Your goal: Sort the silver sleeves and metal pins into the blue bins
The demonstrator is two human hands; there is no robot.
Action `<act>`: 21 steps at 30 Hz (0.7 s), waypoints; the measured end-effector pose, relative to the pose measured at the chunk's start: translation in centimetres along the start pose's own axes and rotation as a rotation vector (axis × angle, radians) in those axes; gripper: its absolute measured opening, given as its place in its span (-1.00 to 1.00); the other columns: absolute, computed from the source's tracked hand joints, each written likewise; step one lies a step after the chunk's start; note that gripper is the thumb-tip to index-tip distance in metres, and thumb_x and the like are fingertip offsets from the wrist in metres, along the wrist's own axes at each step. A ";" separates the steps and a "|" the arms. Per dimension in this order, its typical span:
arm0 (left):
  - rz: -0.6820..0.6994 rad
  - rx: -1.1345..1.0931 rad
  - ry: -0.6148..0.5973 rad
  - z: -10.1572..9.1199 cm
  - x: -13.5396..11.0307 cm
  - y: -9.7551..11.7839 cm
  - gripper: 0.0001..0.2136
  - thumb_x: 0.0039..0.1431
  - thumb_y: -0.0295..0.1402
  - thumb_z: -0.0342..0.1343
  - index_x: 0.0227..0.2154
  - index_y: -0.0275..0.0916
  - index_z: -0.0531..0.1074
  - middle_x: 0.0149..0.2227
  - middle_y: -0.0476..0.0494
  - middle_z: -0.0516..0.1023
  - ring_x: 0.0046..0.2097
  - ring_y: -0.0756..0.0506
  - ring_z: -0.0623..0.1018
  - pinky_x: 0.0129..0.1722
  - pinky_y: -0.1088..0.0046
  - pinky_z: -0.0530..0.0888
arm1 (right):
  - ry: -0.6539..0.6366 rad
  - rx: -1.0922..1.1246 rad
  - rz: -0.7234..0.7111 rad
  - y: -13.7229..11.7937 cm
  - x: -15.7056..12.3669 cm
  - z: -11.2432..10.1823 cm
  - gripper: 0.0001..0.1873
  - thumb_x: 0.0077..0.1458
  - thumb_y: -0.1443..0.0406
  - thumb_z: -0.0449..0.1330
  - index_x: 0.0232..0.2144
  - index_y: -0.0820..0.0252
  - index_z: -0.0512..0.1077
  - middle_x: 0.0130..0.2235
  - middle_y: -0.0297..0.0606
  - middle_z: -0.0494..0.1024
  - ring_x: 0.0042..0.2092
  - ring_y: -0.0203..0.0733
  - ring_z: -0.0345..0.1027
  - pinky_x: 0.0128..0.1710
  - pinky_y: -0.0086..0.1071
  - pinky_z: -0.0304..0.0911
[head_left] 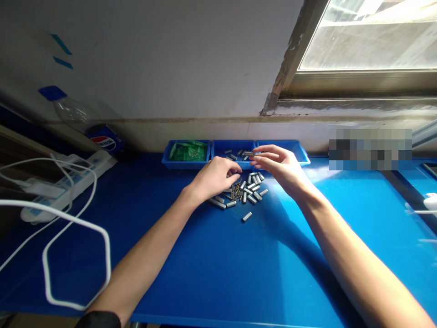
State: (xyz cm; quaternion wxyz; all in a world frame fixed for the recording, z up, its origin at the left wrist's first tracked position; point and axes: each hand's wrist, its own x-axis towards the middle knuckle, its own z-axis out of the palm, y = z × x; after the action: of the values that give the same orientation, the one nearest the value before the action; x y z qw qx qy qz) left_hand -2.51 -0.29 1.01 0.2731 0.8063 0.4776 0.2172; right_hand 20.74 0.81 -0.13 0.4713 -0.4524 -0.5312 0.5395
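Observation:
My right hand (280,163) is over the front of the blue three-part tray (233,166). Its thumb and fingertips pinch a small silver metal standoff (248,154) above the middle compartment, where several similar pieces lie. My left hand (218,175) hovers low at the left side of a loose pile of silver standoffs (251,198) and thin brass-coloured pieces (234,191) on the table. Its fingers are curled toward the thumb, and whatever may be between them is hidden. One silver standoff (247,217) lies apart, nearer to me.
Green plastic packets (187,150) fill the tray's left compartment. A power strip (68,187) with looping white cables (109,246) lies on the left of the blue table (211,273), near a Pepsi bottle (77,114). A wall and window (368,45) stand behind.

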 end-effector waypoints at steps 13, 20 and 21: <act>-0.069 0.383 -0.166 0.7 0.0 0.2 -0.66 0.28 -0.60 0.25 0.05 -0.22 0.72 0.03 -0.26 0.77 0.02 -0.26 0.75 0.01 0.36 0.62 | -0.022 0.009 0.035 0.1 0.0 0.3 -0.62 -0.01 0.03 0.61 -0.24 0.11 0.71 -0.22 -0.18 0.79 -0.19 -0.03 0.69 -0.08 -0.19 0.58; -0.042 0.390 -0.117 1.8 0.0 0.1 -0.64 0.24 -0.65 0.14 -0.04 -0.23 0.72 -0.03 -0.29 0.76 -0.04 -0.29 0.76 -0.03 0.30 0.64 | -0.037 0.014 0.041 0.1 0.0 0.3 -0.66 0.02 0.07 0.59 -0.23 0.12 0.71 -0.23 -0.18 0.79 -0.20 -0.07 0.67 -0.09 -0.24 0.55; -0.037 0.379 -0.101 1.9 0.0 0.1 -0.63 0.21 -0.67 0.14 -0.06 -0.24 0.72 -0.05 -0.28 0.76 -0.06 -0.29 0.76 -0.04 0.31 0.64 | -0.037 0.010 0.041 0.1 0.0 0.2 -0.66 0.02 0.07 0.59 -0.23 0.12 0.71 -0.23 -0.18 0.79 -0.19 -0.06 0.67 -0.09 -0.23 0.55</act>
State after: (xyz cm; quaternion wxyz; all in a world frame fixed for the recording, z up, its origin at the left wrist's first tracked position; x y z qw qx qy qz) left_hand -1.27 -0.74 -0.31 0.1439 0.8442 0.5105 0.0776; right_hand 20.52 0.78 -0.25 0.4526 -0.4508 -0.5279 0.5597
